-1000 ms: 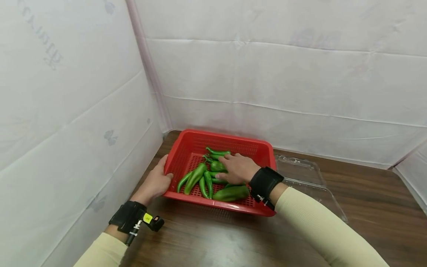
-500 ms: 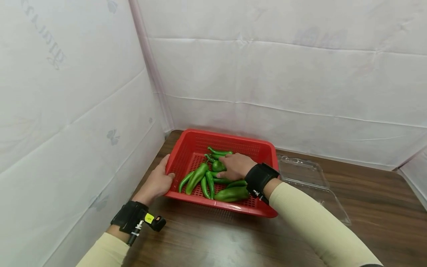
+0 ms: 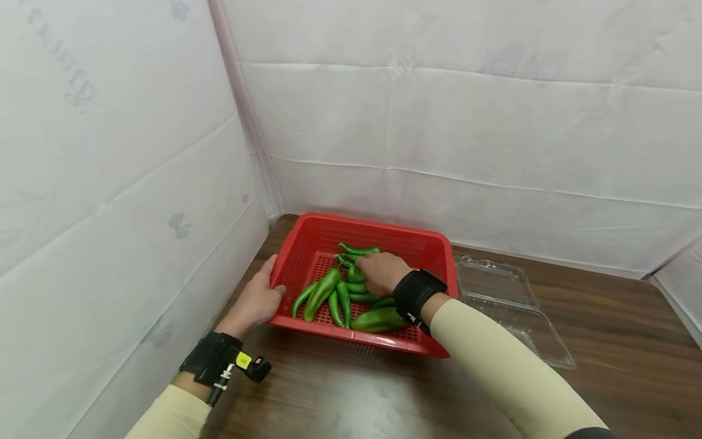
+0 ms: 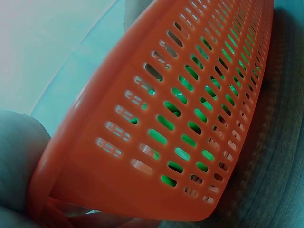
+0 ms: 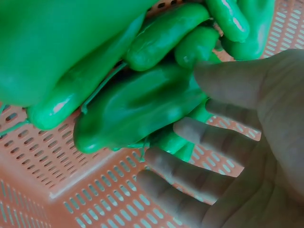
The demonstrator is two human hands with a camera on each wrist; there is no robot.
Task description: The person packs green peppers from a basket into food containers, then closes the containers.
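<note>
Here, green peppers (image 5: 135, 104) lie just beneath the right grip (image 3: 386, 272).

A white, creased sheet wall (image 3: 126, 152) with faint grey marks (image 3: 178, 225) rises on the left, meeting a far white sheet wall with horizontal folds (image 3: 466, 131) along a pinkish strip (image 3: 241, 100). A soft, pale reflection (image 3: 367, 402) lights the near part of the dark-brown, wood-grain tabletop (image 3: 614, 329).
</note>
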